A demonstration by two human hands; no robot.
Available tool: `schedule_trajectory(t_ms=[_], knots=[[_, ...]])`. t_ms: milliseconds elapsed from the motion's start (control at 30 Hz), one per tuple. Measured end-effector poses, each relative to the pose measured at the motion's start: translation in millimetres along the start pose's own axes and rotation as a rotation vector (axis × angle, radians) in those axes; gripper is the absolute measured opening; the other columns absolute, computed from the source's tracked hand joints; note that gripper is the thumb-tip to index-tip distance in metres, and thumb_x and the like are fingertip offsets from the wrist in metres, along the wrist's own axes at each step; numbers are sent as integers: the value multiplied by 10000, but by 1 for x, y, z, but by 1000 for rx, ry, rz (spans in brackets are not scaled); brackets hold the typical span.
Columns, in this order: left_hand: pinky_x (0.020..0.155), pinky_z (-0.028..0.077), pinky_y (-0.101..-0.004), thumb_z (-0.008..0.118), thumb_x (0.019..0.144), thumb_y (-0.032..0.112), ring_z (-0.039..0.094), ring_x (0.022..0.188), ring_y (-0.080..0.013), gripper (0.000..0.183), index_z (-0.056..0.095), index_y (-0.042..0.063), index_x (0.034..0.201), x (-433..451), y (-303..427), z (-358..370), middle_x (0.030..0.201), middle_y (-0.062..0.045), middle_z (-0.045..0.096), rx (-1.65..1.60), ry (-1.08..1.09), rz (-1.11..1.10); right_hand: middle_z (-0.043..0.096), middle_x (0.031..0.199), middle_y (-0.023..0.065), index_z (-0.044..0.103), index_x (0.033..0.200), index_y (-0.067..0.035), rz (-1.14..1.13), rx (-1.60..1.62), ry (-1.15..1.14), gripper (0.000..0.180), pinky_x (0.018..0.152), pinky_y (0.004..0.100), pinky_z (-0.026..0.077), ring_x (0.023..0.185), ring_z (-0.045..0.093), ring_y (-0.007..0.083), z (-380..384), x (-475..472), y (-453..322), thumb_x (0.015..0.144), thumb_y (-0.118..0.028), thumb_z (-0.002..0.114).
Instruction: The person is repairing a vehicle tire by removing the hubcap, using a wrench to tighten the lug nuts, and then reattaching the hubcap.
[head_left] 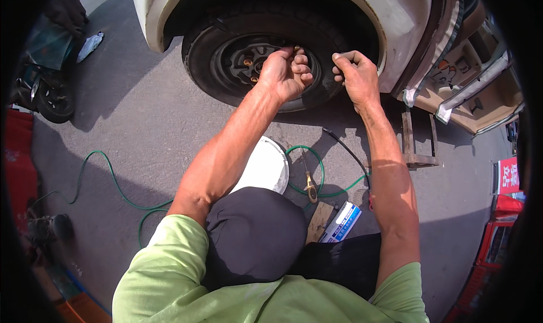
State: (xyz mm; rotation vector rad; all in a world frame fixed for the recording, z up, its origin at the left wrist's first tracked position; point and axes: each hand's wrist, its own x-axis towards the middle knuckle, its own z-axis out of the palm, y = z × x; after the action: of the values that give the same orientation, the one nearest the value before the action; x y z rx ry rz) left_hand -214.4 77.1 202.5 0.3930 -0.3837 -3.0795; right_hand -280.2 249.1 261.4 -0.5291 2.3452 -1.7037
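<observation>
My left hand (286,72) is raised, palm up, in front of a car wheel's steel rim (227,62). Between its thumb and index finger it pinches a small brass-coloured part (297,48), too small to name surely. My right hand (354,70) hangs just right of it, beside the black tyre (199,79), thumb and index fingertips together; whether something thin is between them cannot be told. Orange-brown wheel nuts (247,62) show on the hub. The white fender (394,21) arches over the tyre.
Near my knees are a white bucket lid or container (267,166), a yellow-handled screwdriver-like tool (311,189), a green hose (322,166), a black hose (350,151), a wooden board (319,221) and a printed box (342,223). A wooden stool (420,159) stands right, below the open door (479,98).
</observation>
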Motion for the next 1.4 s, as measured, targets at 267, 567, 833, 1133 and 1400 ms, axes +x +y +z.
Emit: schedule_trajectory(t_ms=[267,567,833,1133,1400], knots=[[610,432,-314,405,1126,356,471,589,-103,351,596,70,1057,-5,0,3,724,23,529,186,124,38,674,790,28,713,910,8,-33,5,30,269,670,265,549,718,647,94,1,5,8,939,-257,754],[575,415,-283,435,1105,255,467,577,-96,238,545,108,953,1,7,-4,725,29,515,85,27,0,671,771,31,706,898,10,-41,-8,15,280,667,263,553,720,651,93,3,5,5,942,-264,750],[689,457,-324,503,1101,402,543,679,-140,428,652,2,1135,-52,11,-32,787,-18,618,582,139,58,688,793,38,716,964,9,-22,-29,-43,282,714,261,556,744,660,95,-4,3,11,963,-272,730],[983,551,-432,714,977,373,697,1111,-351,557,621,-60,1314,-211,42,-236,1177,-244,709,1956,594,69,656,730,-1,660,896,-54,-84,161,-51,95,565,209,469,603,573,53,5,2,16,970,-91,707],[847,569,-401,700,976,242,709,973,-287,467,613,-71,1312,-246,18,-288,1113,-210,718,1442,599,-322,665,775,15,666,941,-37,-78,76,12,96,584,223,490,634,594,68,5,2,17,975,-110,716]])
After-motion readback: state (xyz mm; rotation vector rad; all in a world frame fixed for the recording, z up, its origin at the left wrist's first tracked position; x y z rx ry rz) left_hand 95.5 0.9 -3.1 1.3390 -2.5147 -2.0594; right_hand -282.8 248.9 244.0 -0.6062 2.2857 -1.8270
